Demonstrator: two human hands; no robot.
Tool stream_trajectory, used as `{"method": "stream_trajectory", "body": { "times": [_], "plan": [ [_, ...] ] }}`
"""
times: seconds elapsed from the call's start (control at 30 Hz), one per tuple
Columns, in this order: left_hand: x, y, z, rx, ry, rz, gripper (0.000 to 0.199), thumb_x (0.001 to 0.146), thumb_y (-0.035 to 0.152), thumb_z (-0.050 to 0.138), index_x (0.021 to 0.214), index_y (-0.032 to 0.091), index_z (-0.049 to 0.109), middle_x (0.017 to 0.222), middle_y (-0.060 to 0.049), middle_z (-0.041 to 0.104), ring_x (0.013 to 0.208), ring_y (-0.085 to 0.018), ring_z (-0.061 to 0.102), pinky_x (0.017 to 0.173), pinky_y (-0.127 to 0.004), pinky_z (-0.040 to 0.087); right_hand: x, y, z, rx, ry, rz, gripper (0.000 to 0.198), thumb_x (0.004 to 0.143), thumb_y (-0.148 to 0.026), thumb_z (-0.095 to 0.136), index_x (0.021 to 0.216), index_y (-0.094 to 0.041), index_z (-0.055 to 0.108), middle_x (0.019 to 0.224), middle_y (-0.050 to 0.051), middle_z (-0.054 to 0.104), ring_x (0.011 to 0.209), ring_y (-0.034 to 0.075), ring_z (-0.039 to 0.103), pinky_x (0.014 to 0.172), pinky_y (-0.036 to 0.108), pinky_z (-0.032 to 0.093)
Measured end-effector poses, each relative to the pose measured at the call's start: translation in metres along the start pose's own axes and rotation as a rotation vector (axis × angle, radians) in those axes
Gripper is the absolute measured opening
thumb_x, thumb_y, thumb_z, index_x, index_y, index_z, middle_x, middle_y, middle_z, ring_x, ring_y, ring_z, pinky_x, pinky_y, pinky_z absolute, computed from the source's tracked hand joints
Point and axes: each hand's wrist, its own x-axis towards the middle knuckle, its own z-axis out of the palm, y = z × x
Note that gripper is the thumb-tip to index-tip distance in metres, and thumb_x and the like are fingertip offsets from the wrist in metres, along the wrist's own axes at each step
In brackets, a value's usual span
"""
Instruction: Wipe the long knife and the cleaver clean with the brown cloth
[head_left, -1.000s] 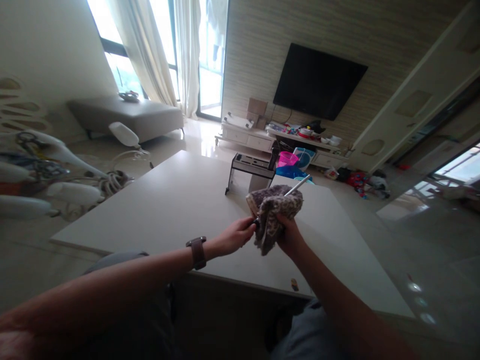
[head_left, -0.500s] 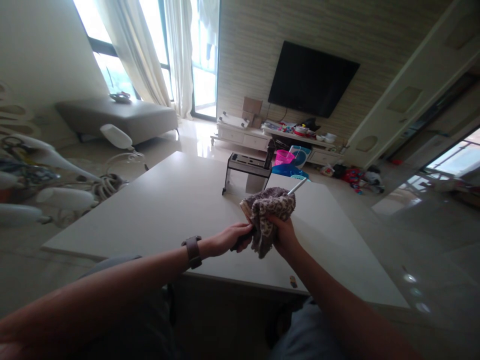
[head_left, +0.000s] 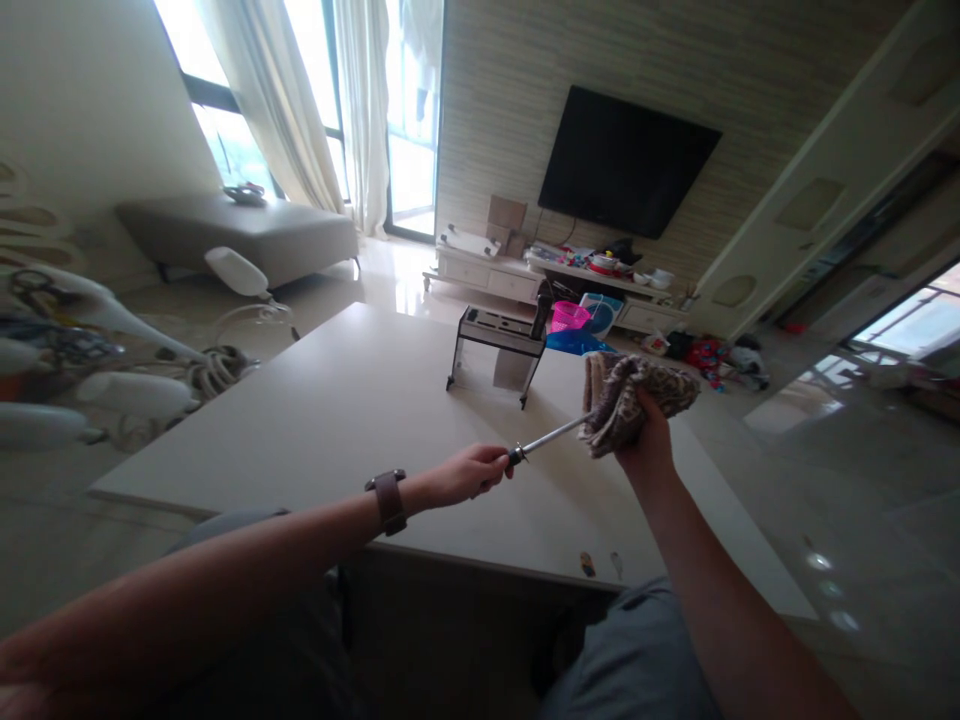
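Note:
My left hand is closed around the dark handle of a honing steel, a thin metal rod with a small guard. The rod points up to the right, and its far end is hidden in a brown patterned towel. My right hand grips that bunched towel around the rod's tip, over the right part of the white table. Behind the hands stands a knife block with clear sides and a dark top, one black handle rising from its right end.
Near the front table edge lie a small yellow-and-dark item and a small pale item. A pink basket and blue plastic are beyond the table. On the left is a lamp-like fixture with white shades.
My right hand has slid the towel to the right along the honing steel, baring the rod near the handle. My left hand has stayed almost in place.

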Motion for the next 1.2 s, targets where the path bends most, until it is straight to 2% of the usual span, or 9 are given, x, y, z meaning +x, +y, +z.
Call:
{"method": "stream_trajectory", "body": {
  "times": [0.13,0.27,0.47,0.57,0.63,0.8,0.97,1.1,1.2],
  "plan": [
    [0.000,-0.007,-0.001,0.112,0.121,0.057,0.031,0.093,0.047,0.057,0.096,0.016,0.058,0.072,0.003,0.048,0.060,-0.011,0.046,0.052,-0.023,0.040,-0.002,-0.003,-0.003,-0.014,0.024,0.070,0.032,0.083,-0.043,0.069,0.107,-0.023,0.074,0.110,0.006,0.079,0.115,0.027,0.071,0.099,0.046,0.059],
    [0.003,-0.013,0.000,0.102,0.196,0.113,0.026,0.093,0.045,0.057,0.094,0.018,0.054,0.072,0.004,0.048,0.060,-0.011,0.050,0.053,-0.024,0.046,-0.016,0.018,0.004,-0.042,0.040,0.151,0.033,0.075,-0.040,0.079,0.103,-0.023,0.074,0.100,0.005,0.080,0.099,0.028,0.076,0.092,0.048,0.062],
    [0.010,-0.021,0.006,0.012,0.213,0.165,0.033,0.092,0.048,0.061,0.105,0.018,0.054,0.076,0.004,0.050,0.058,-0.010,0.051,0.052,-0.024,0.048,-0.059,0.063,0.038,-0.121,-0.051,0.271,0.046,0.057,-0.030,0.093,0.096,-0.019,0.073,0.089,0.005,0.080,0.079,0.026,0.076,0.078,0.043,0.064],
    [0.009,-0.024,0.008,-0.016,0.195,0.156,0.043,0.090,0.047,0.065,0.118,0.017,0.052,0.083,0.001,0.056,0.056,-0.009,0.052,0.050,-0.024,0.046,-0.071,0.077,0.048,-0.205,-0.045,0.241,0.047,0.052,-0.025,0.094,0.094,-0.018,0.074,0.086,0.004,0.080,0.076,0.025,0.075,0.075,0.039,0.064],
    [0.007,-0.024,0.008,-0.010,0.175,0.141,0.043,0.090,0.047,0.066,0.116,0.016,0.052,0.079,0.002,0.055,0.055,-0.009,0.050,0.049,-0.023,0.042,-0.073,0.080,0.048,-0.244,-0.021,0.207,0.046,0.051,-0.023,0.094,0.092,-0.017,0.074,0.086,0.003,0.080,0.075,0.023,0.074,0.074,0.037,0.063],
    [0.001,-0.010,0.007,0.018,0.111,0.103,0.041,0.093,0.052,0.061,0.110,0.015,0.055,0.069,0.005,0.048,0.056,-0.010,0.042,0.049,-0.023,0.036,-0.070,0.076,0.047,-0.224,0.046,0.179,0.042,0.050,-0.023,0.093,0.088,-0.016,0.075,0.081,0.003,0.080,0.073,0.023,0.073,0.072,0.036,0.063],
    [0.001,0.002,0.006,0.034,0.093,0.078,0.047,0.096,0.061,0.048,0.091,0.015,0.056,0.067,0.003,0.045,0.059,-0.010,0.041,0.052,-0.024,0.035,-0.056,0.061,0.047,-0.153,0.107,0.167,0.039,0.053,-0.023,0.091,0.088,-0.016,0.075,0.079,0.004,0.079,0.068,0.024,0.073,0.068,0.039,0.064],
    [0.001,0.000,0.003,0.047,0.080,0.035,0.057,0.094,0.066,0.046,0.102,0.012,0.062,0.067,0.004,0.044,0.056,-0.011,0.039,0.050,-0.024,0.033,-0.032,0.047,0.032,-0.104,0.197,0.074,0.038,0.055,-0.020,0.089,0.089,-0.014,0.075,0.081,0.004,0.080,0.070,0.022,0.074,0.068,0.036,0.064],
    [-0.001,0.001,0.001,0.053,0.080,-0.003,0.055,0.094,0.064,0.047,0.100,0.012,0.063,0.068,0.003,0.044,0.056,-0.010,0.038,0.049,-0.024,0.031,-0.011,0.036,0.014,-0.066,0.224,0.028,0.037,0.061,-0.020,0.087,0.095,-0.014,0.074,0.086,0.004,0.080,0.075,0.022,0.075,0.078,0.040,0.065]
  ]
}}
